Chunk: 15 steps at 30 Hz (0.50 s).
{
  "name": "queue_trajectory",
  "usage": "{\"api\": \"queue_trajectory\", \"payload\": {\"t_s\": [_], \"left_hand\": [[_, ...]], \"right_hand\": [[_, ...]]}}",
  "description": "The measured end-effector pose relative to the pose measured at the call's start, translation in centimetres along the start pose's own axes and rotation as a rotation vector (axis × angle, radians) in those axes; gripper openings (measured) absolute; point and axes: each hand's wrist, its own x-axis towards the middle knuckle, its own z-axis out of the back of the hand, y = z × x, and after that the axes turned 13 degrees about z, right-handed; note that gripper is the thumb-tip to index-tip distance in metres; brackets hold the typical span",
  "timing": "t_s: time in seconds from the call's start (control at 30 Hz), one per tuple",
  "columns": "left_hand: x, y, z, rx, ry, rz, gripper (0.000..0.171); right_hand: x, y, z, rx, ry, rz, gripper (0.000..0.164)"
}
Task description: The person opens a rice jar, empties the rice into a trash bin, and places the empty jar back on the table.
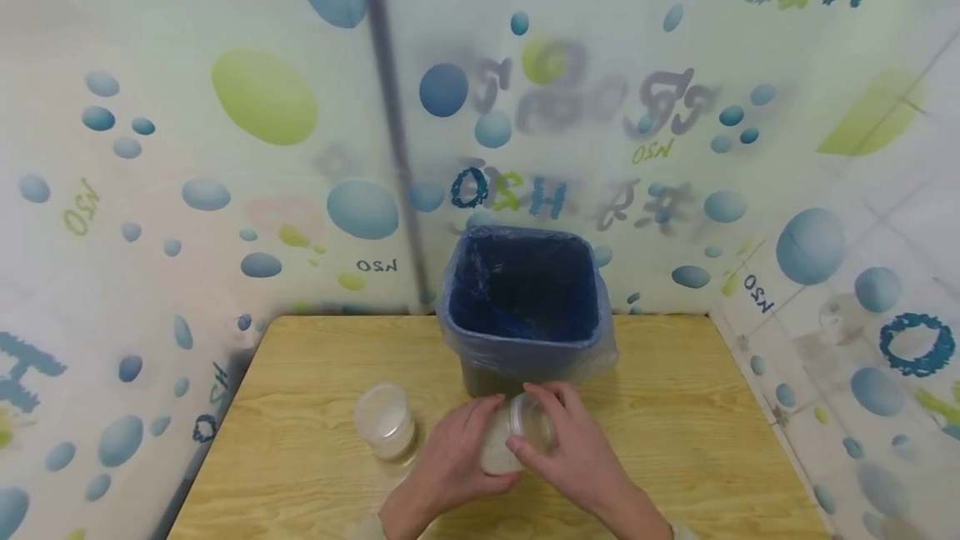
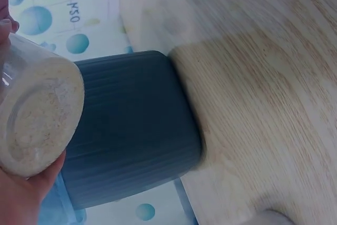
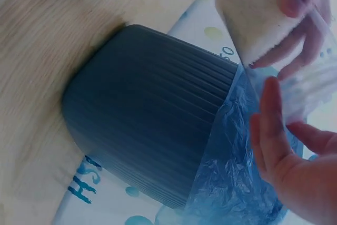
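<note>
A clear plastic jar (image 1: 497, 445) with pale, grainy contents is held in front of the bin, tipped on its side. My left hand (image 1: 454, 452) grips the filled end, and its round base (image 2: 45, 119) faces the left wrist view. Around the clear, ringed other end curl the fingers and thumb of my right hand (image 1: 583, 450). The right wrist view shows the contents (image 3: 260, 17) slumped toward the base end. To the left of my hands, a second clear container (image 1: 386, 421) stands on the table, with something whitish low inside.
A dark ribbed waste bin (image 2: 131, 130) stands on the wood-grain table (image 1: 300, 440), lined with a translucent blue bag (image 1: 528, 357) folded over its rim. Behind it and at both sides rise pale walls (image 1: 247, 7) patterned with blue and green spots.
</note>
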Motion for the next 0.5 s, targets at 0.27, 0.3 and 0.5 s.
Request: {"api": "queue_trajectory", "payload": {"t_s": [0.27,0.3,0.5], "left_hand": [[0.1,0.2,-0.3,0.035,0.016,-0.003,0.1],[0.1,0.2,-0.4,0.039,0.018,-0.006,0.1],[0.4,0.3,-0.7,0.033,0.019,-0.026,0.102]], "right_hand": [[0.1,-0.3,0.9,0.148,0.128,-0.154,0.074],[0.2,-0.4,1.0,0.161,0.145,-0.169,0.075],[0.1,-1.2,1.4,0.246,0.178,-0.152,0.073]]}}
